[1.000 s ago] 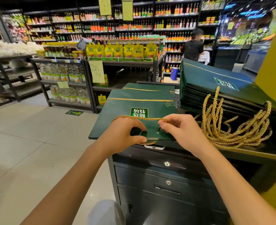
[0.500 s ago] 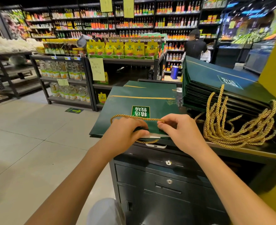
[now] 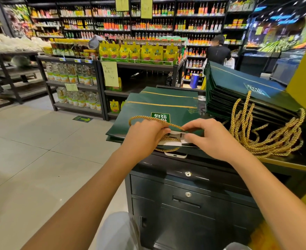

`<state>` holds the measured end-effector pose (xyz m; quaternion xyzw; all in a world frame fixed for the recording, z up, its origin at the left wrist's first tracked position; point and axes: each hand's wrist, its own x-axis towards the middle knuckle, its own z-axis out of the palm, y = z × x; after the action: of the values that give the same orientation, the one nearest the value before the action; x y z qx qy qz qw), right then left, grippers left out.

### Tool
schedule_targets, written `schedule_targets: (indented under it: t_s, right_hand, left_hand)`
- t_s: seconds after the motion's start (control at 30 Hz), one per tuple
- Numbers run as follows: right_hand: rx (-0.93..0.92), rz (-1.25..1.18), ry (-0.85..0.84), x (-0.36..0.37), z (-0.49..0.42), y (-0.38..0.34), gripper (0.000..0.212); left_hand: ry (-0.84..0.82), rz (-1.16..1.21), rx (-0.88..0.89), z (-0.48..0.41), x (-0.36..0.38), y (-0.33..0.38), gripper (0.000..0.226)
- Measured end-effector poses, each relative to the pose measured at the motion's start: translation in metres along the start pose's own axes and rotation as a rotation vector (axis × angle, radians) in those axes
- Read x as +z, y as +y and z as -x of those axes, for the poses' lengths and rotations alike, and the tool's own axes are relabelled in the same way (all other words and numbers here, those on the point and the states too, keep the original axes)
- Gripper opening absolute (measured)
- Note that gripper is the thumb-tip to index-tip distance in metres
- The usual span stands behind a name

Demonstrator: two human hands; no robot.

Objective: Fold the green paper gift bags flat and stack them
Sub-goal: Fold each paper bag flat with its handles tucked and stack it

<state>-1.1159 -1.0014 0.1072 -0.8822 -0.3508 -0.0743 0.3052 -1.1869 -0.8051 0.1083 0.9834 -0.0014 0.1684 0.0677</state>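
Observation:
A flat green paper gift bag (image 3: 157,110) with a gold stripe and a gold rope handle (image 3: 145,119) lies on the black counter (image 3: 283,159), on top of another flat bag. My left hand (image 3: 145,136) and my right hand (image 3: 209,138) both pinch its near mouth edge, and the white inside of the bag shows between them. To the right, a tall stack of folded green bags (image 3: 238,87) leans, their gold rope handles (image 3: 267,132) spilling toward me.
The counter sits on a black cabinet with drawers (image 3: 188,193). A white phone edge (image 3: 175,155) pokes out under the bag. Store shelves (image 3: 73,76) stand beyond the tiled floor on the left. A person in black (image 3: 218,51) stands at the back shelves.
Both hands have pulled the bag's near edge apart a little, so the white inside now shows. The bag and the stack have stayed in place.

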Motion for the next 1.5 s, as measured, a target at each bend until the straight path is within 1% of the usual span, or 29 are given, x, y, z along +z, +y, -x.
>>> schedule_targets:
  t_s: [0.07,0.23,0.27,0.37,0.47,0.57,0.73,0.87,0.97,1.2,1.37,1.5]
  right_hand:
    - [-0.007,-0.005,-0.021,-0.001,-0.001,0.003,0.022]
    - [-0.038,0.000,-0.087,-0.005,-0.006,0.004,0.020]
    - [-0.042,-0.005,-0.096,-0.007,-0.008,0.003,0.019]
    - [-0.054,-0.010,-0.109,-0.010,-0.010,-0.001,0.014]
    - [-0.060,-0.027,-0.101,-0.010,-0.012,-0.003,0.015]
    - [-0.061,-0.033,-0.096,-0.010,-0.014,-0.004,0.014]
    - [-0.057,-0.048,-0.098,-0.008,-0.014,-0.003,0.015]
    - [-0.035,-0.090,-0.072,-0.006,-0.014,-0.002,0.014]
    - [-0.024,-0.109,-0.077,-0.004,-0.014,-0.001,0.014]
    - [-0.026,-0.098,-0.069,-0.002,-0.014,0.001,0.012]
    - [-0.040,-0.060,-0.058,-0.002,-0.015,-0.001,0.017]
    - [-0.033,-0.024,-0.066,-0.003,-0.015,0.001,0.021]
  left_hand:
    - [0.035,0.035,-0.008,0.003,0.000,0.003,0.035]
    - [0.252,0.250,-0.019,0.009,0.017,-0.001,0.017]
    - [0.289,0.269,0.001,0.010,0.021,-0.001,0.017]
    - [0.434,0.253,0.102,0.014,0.031,0.001,0.023]
    - [0.492,0.166,0.068,0.015,0.042,0.009,0.017]
    - [0.499,0.141,0.003,0.010,0.044,0.018,0.022]
    - [0.514,0.247,-0.094,0.004,0.042,0.033,0.018]
    - [0.547,0.250,-0.104,0.003,0.045,0.040,0.015]
    - [0.560,0.236,-0.115,0.002,0.047,0.042,0.018]
    - [0.522,0.237,-0.157,0.001,0.046,0.043,0.016]
    - [0.434,0.331,-0.136,0.004,0.039,0.035,0.014]
    - [0.251,0.458,-0.075,0.016,0.030,0.023,0.016]
